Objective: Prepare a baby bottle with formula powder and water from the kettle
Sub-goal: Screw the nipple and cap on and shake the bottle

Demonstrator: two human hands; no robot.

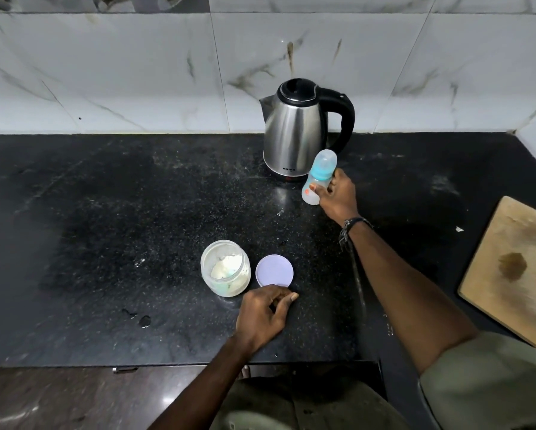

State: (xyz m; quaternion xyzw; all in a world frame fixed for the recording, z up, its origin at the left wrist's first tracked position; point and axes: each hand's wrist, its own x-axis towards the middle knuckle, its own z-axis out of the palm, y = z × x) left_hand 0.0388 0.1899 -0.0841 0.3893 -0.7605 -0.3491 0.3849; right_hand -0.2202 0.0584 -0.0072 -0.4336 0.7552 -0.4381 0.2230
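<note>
On a black speckled stone desk (105,212), the person's right hand (338,193) grips a clear baby bottle with a blue collar (319,178), tilted just before a steel kettle (294,131). Their left hand (263,315), loosely curled and holding nothing, rests beside a round lilac lid (274,270) and an open glass jar of white powder (225,268).

Right grip (335,193) clasping, left (266,311) curled.

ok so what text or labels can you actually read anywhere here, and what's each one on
"MILTON", roughly: small dark brand lettering low on the steel kettle, too blurred to be sure of.
Red-orange mark on the baby bottle held in the right hand: too small to read.
Formula jar, its lid and the cutting board: no text visible.
</note>
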